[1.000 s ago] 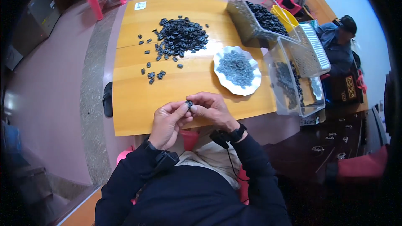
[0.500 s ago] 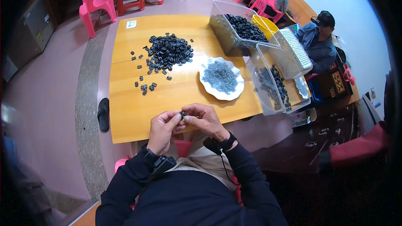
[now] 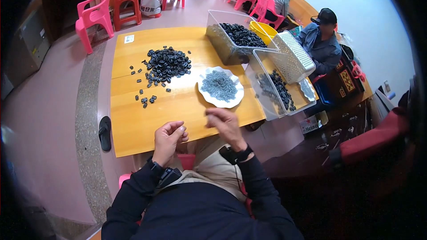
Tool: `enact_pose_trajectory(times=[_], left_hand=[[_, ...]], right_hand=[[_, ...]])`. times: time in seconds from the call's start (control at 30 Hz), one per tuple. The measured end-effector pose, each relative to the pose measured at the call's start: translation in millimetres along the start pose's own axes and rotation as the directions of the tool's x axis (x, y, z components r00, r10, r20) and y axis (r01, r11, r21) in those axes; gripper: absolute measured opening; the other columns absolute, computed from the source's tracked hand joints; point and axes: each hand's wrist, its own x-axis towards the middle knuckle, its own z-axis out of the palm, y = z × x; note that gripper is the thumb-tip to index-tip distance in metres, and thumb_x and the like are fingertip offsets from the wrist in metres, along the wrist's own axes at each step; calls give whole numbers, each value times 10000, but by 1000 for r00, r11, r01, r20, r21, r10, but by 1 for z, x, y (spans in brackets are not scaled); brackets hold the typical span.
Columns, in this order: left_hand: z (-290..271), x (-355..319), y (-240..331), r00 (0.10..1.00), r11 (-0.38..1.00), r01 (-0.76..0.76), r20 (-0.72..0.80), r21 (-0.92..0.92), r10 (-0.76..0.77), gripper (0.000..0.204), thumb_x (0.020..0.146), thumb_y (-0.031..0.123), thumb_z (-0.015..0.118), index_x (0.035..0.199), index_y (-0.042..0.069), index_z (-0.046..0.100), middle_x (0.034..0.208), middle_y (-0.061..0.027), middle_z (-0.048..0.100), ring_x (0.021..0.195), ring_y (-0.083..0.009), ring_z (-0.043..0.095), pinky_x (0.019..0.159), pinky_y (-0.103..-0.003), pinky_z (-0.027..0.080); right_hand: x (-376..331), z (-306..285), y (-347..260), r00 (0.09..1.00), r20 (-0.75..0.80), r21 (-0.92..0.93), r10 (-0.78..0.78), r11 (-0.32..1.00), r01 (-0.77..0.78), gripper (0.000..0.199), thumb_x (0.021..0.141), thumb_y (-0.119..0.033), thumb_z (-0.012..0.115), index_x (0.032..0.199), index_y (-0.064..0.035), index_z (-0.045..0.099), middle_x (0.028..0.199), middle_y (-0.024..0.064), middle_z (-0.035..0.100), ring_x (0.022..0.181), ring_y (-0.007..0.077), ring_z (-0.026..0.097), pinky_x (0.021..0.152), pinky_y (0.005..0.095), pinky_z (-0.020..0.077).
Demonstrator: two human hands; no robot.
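Note:
My left hand is at the near edge of the table, thumb and fingers pinched together; anything between them is too small or hidden to make out. My right hand is apart from it, just in front of the scalloped white plate, its fingers smeared by motion. On that plate lies a heap of small greyish, clear-looking pieces. Farther left on the tabletop is a pile of small black plastic parts, with several loose ones scattered nearer to me.
A clear bin of black parts stands at the table's far right. Nearer is another clear bin with black parts inside and a white perforated basket on it. A person sits beyond them. A dark slipper lies on the floor at left.
My hands, earlier together around a small dark part, have come apart. The right moved toward the plate; the left stays pinched near the table edge. The dark part no longer shows. The view has shifted slightly.

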Motion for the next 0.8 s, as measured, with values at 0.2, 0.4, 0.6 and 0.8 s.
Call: enact_pose_trajectory(times=[0.2, 0.4, 0.6, 0.8], left_hand=[[2, -2, -1, 1000, 1000, 2, -1, -6, -2, 178, 892, 42, 597, 1050, -40, 596, 865, -65, 632, 742, -115, 620, 673, -253, 554], [2, -2, -3, 1000, 1000, -20, 0, 4, 20, 177, 892, 34, 590, 1049, -48, 602, 871, -72, 636, 736, -112, 616, 670, -245, 553], [2, 0, -7, 1000, 1000, 7, 12, 9, -8, 173, 894, 52, 602, 1040, -41, 593, 863, -68, 633, 735, -124, 618, 662, -261, 551], [1, -1, -2, 1000, 1000, 20, 6, 19, -20, 165, 894, 62, 608, 1026, -38, 602, 847, -62, 635, 726, -115, 617, 667, -256, 552]], right_hand=[[19, -90, -57, 723, -654, 68, -223, 934, 350, 283, 918, -58, 553, 1184, 36, 550, 932, 73, 624, 687, 109, 610, 663, 268, 553], [11, -89, -39, 845, -530, 105, -79, 982, 157, 220, 910, -89, 590, 1096, 28, 606, 892, 47, 640, 671, 91, 607, 639, 263, 567], [16, -65, -11, 929, -371, 56, 5, 998, 17, 200, 875, -94, 646, 1020, 44, 639, 767, 60, 653, 615, 96, 610, 606, 228, 544], [62, -43, -8, 977, -188, -213, -105, 975, 63, 163, 855, -66, 644, 947, 68, 657, 703, 35, 634, 612, 98, 601, 562, 217, 476]])
